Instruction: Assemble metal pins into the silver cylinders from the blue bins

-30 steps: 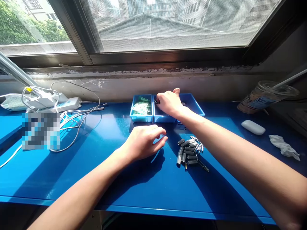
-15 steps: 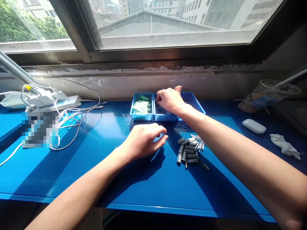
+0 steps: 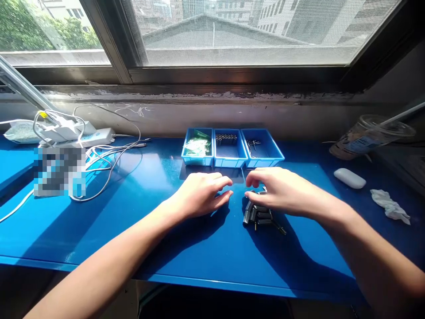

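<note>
My left hand rests over the blue tabletop, its thumb and curved fingers apart and nothing visible between them. To its right, my right hand hovers over a pile of small black blocky parts, with a gap between thumb and forefinger and no object showing. It hides the back of the pile. Behind the hands stand three blue bins. Clear and green packets lie in the left bin. Small ring-ended metal parts line the back of the middle bin. Thin dark pins lie in the right bin.
At the left are a white power strip and tangled white cables. On the right lie a white oval case and a crumpled tissue, with a plastic cup behind. A window frame runs along the back.
My right hand has come back from the middle bin towards me, over the black parts, and its fingers have parted. The left hand has hardly moved. The camera view has shifted slightly.
</note>
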Action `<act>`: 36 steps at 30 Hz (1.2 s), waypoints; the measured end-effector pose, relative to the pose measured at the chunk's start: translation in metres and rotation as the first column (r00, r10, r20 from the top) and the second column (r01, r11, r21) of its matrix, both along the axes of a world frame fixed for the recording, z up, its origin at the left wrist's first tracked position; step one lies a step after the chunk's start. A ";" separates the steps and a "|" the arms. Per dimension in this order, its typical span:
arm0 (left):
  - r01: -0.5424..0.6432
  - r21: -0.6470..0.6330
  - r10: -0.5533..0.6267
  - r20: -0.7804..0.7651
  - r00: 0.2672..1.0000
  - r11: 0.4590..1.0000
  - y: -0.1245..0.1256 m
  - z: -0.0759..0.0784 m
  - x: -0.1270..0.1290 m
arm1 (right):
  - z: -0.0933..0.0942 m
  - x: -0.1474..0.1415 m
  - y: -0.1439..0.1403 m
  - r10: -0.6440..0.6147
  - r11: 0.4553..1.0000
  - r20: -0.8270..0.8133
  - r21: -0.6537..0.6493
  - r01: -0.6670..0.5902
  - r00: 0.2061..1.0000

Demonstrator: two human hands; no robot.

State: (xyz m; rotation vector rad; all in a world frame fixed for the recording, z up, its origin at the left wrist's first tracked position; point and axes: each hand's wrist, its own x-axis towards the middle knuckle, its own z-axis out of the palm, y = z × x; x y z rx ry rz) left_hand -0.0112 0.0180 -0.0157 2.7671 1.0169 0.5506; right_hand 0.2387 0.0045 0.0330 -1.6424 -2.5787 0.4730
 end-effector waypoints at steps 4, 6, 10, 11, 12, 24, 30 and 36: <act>0.011 0.013 -0.011 0.020 1.000 1.000 0.001 -0.001 0.000 | -0.015 -0.009 -0.002 -0.050 0.997 0.041 0.062 0.048 0.998; 0.016 0.020 -0.016 0.032 0.999 1.000 0.002 -0.002 -0.001 | -0.017 -0.014 -0.001 -0.046 0.996 0.055 0.083 0.041 0.997; 0.017 0.026 -0.018 0.047 0.999 1.000 0.004 -0.003 -0.003 | -0.017 -0.013 0.000 -0.060 0.995 -0.012 0.080 0.061 0.998; 0.016 0.029 -0.018 0.054 0.998 0.999 0.004 -0.003 -0.003 | -0.017 -0.012 0.000 -0.050 0.996 -0.054 0.078 0.054 0.997; 0.016 0.032 -0.018 0.064 0.998 0.999 0.004 -0.003 -0.003 | -0.017 -0.009 0.001 -0.032 0.996 -0.105 0.077 0.040 0.994; 0.231 -0.632 0.176 0.512 0.841 0.740 0.001 0.014 0.009 | -0.028 -0.017 -0.001 0.340 0.834 -0.486 0.552 -0.019 0.805; 0.358 -0.628 0.241 0.667 0.705 0.691 0.004 0.013 0.009 | -0.029 -0.023 -0.004 0.320 0.857 -0.651 0.509 0.083 0.688; 0.290 -0.550 0.264 0.717 0.646 0.783 0.003 0.009 0.010 | -0.021 -0.030 -0.006 0.122 0.961 -0.826 0.236 0.142 0.550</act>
